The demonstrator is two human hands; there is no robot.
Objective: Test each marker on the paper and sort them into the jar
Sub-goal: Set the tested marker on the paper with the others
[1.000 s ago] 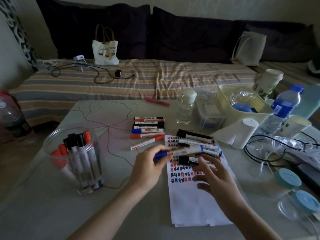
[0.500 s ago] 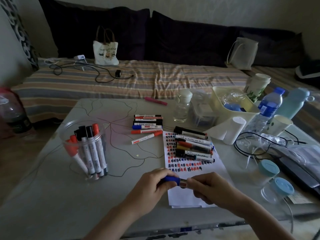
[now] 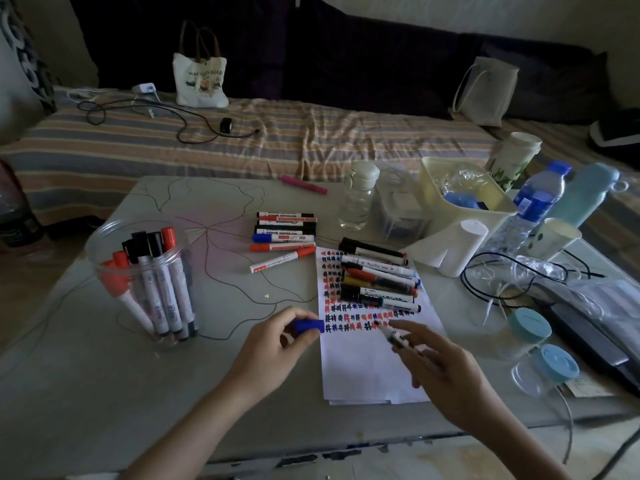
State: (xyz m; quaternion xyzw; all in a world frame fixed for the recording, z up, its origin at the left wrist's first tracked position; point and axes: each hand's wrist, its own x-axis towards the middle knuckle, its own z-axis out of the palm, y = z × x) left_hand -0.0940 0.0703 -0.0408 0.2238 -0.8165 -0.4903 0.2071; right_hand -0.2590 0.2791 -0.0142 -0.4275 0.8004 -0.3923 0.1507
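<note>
1. Two hands work over the near half of the table [image 3: 104,393]; the left hand [image 3: 273,348] pinches a blue cap [image 3: 308,326] between thumb and curled fingers, just beside the left edge of the paper [image 3: 367,372]
2. Right hand [image 3: 446,372] grips an uncapped marker [image 3: 394,337], fingers curled round its barrel, index finger stretched forward; the tip points at the lowest row of marks, and I cannot tell whether it touches the sheet
3. Paper lies near the table's front edge, right of centre; red, black and blue test marks fill its upper part, the lower part is blank
4. A stack of markers [image 3: 379,280] lies across the far end of the paper, some capped black, one red, one yellow
5. A second group of markers [image 3: 284,233] lies on the table's middle, left of the paper's far end, with black, red and blue caps
6. Clear jar [image 3: 138,271] stands near the left edge, holding upright markers with red and black caps up
7. Pink pen [image 3: 304,185] lies at the far edge
8. Cream basket [image 3: 464,188] and water bottle [image 3: 530,209] sit towards the far right corner
</note>
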